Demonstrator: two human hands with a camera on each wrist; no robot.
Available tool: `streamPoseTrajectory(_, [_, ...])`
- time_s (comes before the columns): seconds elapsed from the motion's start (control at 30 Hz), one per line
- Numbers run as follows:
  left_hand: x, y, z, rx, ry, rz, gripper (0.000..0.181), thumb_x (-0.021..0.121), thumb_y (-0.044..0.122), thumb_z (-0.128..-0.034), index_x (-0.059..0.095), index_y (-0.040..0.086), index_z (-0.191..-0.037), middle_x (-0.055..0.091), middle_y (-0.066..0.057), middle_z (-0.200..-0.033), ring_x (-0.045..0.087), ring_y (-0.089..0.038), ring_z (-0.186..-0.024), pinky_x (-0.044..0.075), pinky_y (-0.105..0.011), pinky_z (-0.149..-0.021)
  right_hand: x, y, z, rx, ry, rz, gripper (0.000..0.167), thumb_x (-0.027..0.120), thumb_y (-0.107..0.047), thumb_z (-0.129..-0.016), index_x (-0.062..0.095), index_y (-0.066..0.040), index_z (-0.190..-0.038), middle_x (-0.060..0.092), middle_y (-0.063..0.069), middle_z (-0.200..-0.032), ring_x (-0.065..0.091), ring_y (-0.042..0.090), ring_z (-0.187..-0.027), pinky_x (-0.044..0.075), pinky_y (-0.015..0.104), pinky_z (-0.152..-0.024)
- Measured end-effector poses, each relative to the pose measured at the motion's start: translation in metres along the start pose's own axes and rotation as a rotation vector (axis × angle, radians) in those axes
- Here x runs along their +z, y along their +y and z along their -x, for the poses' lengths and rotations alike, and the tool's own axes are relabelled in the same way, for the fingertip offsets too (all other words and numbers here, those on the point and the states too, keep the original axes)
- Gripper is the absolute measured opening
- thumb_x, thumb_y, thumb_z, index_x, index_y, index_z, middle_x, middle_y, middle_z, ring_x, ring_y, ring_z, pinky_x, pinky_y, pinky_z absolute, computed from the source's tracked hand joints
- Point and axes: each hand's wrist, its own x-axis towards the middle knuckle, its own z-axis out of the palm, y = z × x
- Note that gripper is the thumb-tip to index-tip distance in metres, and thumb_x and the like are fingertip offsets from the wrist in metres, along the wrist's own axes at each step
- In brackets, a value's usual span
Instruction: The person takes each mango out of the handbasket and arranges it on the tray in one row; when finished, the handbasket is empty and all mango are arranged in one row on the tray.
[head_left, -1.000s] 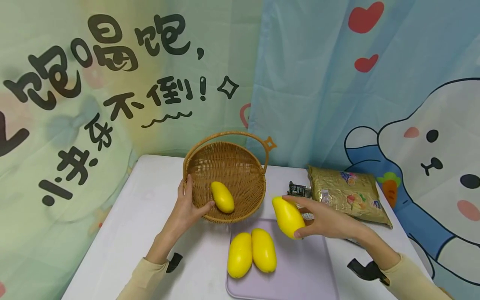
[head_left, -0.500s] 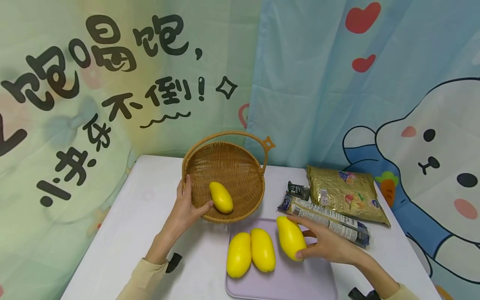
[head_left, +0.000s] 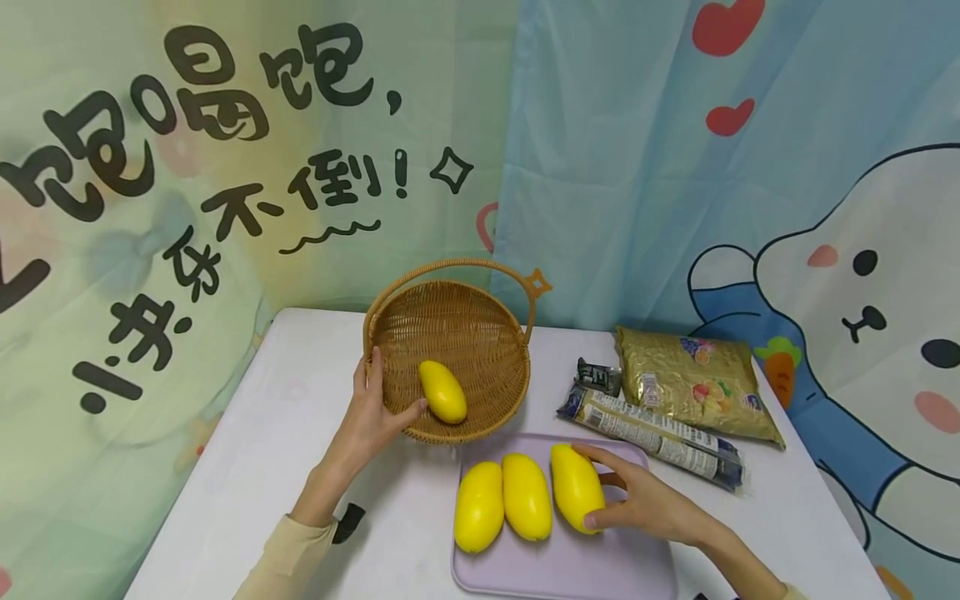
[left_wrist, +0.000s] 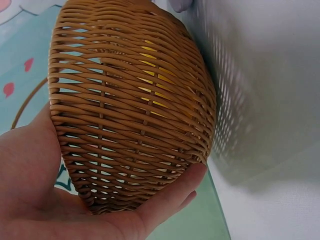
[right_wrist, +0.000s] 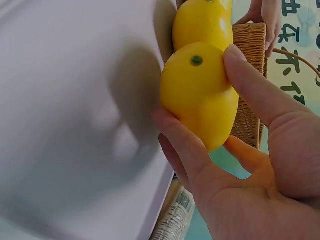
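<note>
My left hand [head_left: 375, 421] grips the left side of a brown wicker basket [head_left: 480, 342], which is tilted with its mouth toward me. Inside it lies one yellow mango [head_left: 444, 392]. In the left wrist view, thumb and fingers curl round the basket's woven wall [left_wrist: 130, 110]. My right hand [head_left: 648, 500] holds another mango [head_left: 576, 487] between thumb and fingers, at the lilac tray [head_left: 570, 571]. Whether that mango touches the tray I cannot tell. To its left, two mangoes [head_left: 527, 497] lie side by side on the tray. The right wrist view shows the held mango's green stem end [right_wrist: 197, 60].
Right of the basket lie a small black packet [head_left: 598, 377], a long clear-wrapped package [head_left: 660, 437] and a gold bag [head_left: 697, 383]. The white table [head_left: 300, 367] ends at a printed curtain [head_left: 600, 167] behind.
My right hand has brought its mango down toward the tray, next to the two mangoes there. The long package has come into sight. The left hand and basket stay put.
</note>
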Motion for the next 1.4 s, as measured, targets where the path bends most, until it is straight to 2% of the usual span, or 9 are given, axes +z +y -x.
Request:
streamPoseTrajectory(0.4, [-0.001, 0.0, 0.0, -0.012, -0.008, -0.005, 0.116, 0.076, 0.046, -0.0887, -0.004, 0.008, -0.163, -0.006, -0.026, -0.168, 0.033, -0.053, -0.144, 0.039, -0.059, -0.113, 0.013, 0.01, -0.002, 0.07, 0.039, -0.014, 0.089, 0.082, -0.028, -0.087, 0.032, -0.013, -0.159, 0.029, 0.02, -0.163, 0.041, 0.053, -0.137, 0.045, 0.063, -0.104])
streamPoseTrajectory(0.63, [-0.002, 0.0, -0.001, -0.011, -0.007, 0.005, 0.117, 0.076, 0.046, -0.0884, -0.005, 0.008, -0.163, -0.007, -0.026, -0.168, 0.032, -0.052, -0.145, 0.038, -0.059, -0.113, 0.015, 0.007, -0.001, 0.073, 0.061, -0.019, 0.092, 0.083, -0.028, -0.085, 0.031, -0.012, -0.16, 0.029, 0.021, -0.163, 0.04, 0.053, -0.139, 0.052, 0.054, -0.099])
streamPoseTrajectory(1.0, [-0.001, 0.0, 0.0, -0.001, -0.002, 0.006, 0.116, 0.077, 0.044, -0.0885, -0.002, 0.006, -0.163, -0.005, -0.027, -0.167, 0.034, -0.053, -0.144, 0.039, -0.059, -0.113, 0.016, 0.004, -0.002, 0.059, 0.053, -0.02, 0.094, 0.084, -0.027, -0.085, 0.029, -0.009, -0.16, 0.028, 0.024, -0.163, 0.041, 0.054, -0.137, 0.054, 0.049, -0.097])
streamPoseTrajectory(1.4, [-0.001, 0.003, -0.001, -0.013, -0.005, 0.006, 0.115, 0.077, 0.043, -0.0887, -0.003, 0.006, -0.163, -0.005, -0.026, -0.168, 0.035, -0.053, -0.143, 0.039, -0.059, -0.113, 0.015, 0.004, -0.002, 0.061, 0.053, -0.004, 0.095, 0.084, -0.029, -0.085, 0.028, -0.01, -0.16, 0.029, 0.024, -0.162, 0.042, 0.049, -0.138, 0.055, 0.041, -0.093])
